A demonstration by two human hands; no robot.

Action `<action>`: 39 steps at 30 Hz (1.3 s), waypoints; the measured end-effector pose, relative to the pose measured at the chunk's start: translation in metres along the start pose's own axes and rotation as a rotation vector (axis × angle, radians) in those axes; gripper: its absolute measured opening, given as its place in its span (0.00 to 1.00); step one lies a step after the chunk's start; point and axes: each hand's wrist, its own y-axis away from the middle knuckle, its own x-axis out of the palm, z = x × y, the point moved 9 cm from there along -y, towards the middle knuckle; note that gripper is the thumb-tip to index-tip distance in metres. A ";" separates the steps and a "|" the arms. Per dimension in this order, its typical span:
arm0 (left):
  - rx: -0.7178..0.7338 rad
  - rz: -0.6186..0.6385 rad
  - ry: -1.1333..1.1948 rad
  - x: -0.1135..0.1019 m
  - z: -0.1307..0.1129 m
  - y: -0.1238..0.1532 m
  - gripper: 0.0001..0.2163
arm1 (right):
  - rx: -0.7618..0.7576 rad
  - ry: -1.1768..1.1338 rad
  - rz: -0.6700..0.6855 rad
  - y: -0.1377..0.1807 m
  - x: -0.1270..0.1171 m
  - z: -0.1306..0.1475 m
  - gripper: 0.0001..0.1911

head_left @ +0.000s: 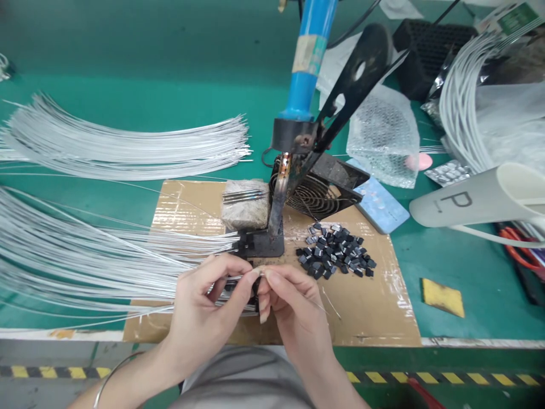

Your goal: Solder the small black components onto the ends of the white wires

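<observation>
My left hand (210, 298) is closed in a pinch on what looks like a thin white wire. Its fingertips meet those of my right hand (296, 304), which also pinches; the tiny piece between its fingers is too small to make out. Behind the left hand, a bundle of white wires (106, 267) runs in from the left, with dark ends partly hidden by my fingers. Above my hands, a blue-handled soldering iron (298, 91) points down in a black metal stand (264, 244). Small black connectors (334, 250) lie heaped to the right of the stand.
Cardboard (374, 318) covers the work spot on the green table. Another wire bundle (128, 147) lies at the back left. Around the iron are a wrapped block (244, 213), a fan (315, 196) and a blue box (378, 199). A yellow sponge (443, 297) and white cup (464, 199) stand right.
</observation>
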 end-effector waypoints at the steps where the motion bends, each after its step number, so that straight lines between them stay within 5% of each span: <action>1: -0.008 -0.007 0.006 0.000 0.001 0.000 0.07 | -0.002 -0.006 -0.005 0.000 0.000 0.000 0.11; 17: -0.229 -0.011 0.255 0.004 0.013 -0.003 0.05 | -0.078 0.035 -0.014 0.002 -0.003 0.005 0.13; 25: -0.194 0.011 0.333 0.008 0.005 -0.007 0.06 | -0.118 0.107 -0.008 0.002 -0.005 0.009 0.08; 39: -0.111 0.000 0.141 0.009 0.010 0.005 0.06 | -0.090 0.026 -0.060 0.001 0.000 0.010 0.11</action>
